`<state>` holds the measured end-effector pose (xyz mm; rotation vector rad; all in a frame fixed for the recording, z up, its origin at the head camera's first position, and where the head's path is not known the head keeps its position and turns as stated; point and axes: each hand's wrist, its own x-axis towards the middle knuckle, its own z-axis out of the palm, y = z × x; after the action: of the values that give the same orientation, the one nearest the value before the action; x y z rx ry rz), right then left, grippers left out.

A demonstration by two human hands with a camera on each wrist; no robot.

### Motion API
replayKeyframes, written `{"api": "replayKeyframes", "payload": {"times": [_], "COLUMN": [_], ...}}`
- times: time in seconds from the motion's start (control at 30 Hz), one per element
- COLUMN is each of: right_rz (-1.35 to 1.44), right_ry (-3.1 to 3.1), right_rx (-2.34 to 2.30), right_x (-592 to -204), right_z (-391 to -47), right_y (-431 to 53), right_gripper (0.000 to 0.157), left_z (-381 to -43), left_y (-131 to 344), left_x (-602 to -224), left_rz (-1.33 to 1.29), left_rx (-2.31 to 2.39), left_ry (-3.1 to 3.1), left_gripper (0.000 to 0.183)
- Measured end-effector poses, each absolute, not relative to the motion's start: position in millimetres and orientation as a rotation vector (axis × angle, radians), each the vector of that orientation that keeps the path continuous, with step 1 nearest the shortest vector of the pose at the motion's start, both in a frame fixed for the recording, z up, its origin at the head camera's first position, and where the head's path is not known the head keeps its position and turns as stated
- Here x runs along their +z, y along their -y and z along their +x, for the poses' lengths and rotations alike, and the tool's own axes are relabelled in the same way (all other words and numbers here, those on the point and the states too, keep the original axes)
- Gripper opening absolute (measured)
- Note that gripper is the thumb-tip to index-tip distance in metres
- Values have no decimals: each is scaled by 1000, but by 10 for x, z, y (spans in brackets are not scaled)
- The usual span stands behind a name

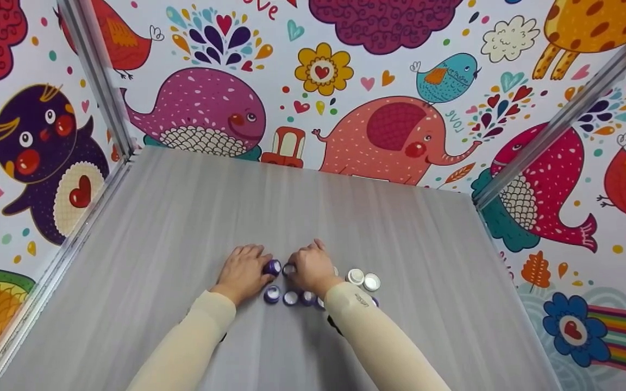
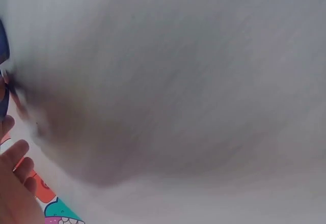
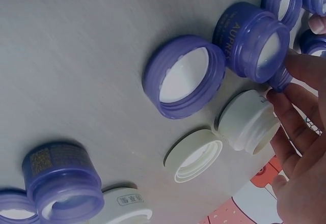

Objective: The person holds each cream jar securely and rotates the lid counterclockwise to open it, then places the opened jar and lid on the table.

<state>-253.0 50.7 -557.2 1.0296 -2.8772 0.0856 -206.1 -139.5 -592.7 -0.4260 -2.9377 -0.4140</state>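
Note:
In the head view my left hand [image 1: 241, 272] holds a small open purple jar [image 1: 273, 267] between thumb and fingers. Just right of it, my right hand [image 1: 311, 267] pinches a purple screw lid [image 1: 289, 269]; its ridged edge shows between the fingers in the right wrist view. Nearer to me stand an open purple jar [image 1: 272, 294] and a purple lid [image 1: 290, 297]. Beneath my right hand [image 3: 305, 142], the right wrist view shows a purple jar [image 3: 254, 43], a large purple lid [image 3: 183, 76] and a white jar [image 3: 247, 122]. Purple slivers and fingers [image 2: 15, 165] fill the left wrist view's edge.
An open white jar [image 1: 355, 276] and a white lid [image 1: 371, 282] lie to the right. Another purple jar [image 3: 61, 178] stands beside a white piece [image 3: 125, 206]. The grey tabletop [image 1: 291, 212] ends at printed panels with metal posts [image 1: 98, 81].

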Motion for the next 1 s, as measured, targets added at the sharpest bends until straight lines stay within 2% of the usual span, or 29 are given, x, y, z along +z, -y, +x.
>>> {"api": "replayKeyframes", "payload": {"times": [0.17,0.53,1.0], "right_rz": [1013,1019,1025], "right_ry": [2898,2890,2880], "right_rx": [36,44,38], "right_x": [-5572,-5592,-5616], "right_z": [-2532,-2548,-2546], "right_y": [-506,-514,-523], "right_gripper": [18,14,18], "left_z": [-2053,-2060,-2029], "left_y": [1399,1376,1358], "left_x": [-5913,-5962,-5972], "left_rz": [-437,-426,-403], "left_rx": [-424,-409,-420], "left_ry": [2953,2969,2999], "left_gripper": [51,52,50]}}
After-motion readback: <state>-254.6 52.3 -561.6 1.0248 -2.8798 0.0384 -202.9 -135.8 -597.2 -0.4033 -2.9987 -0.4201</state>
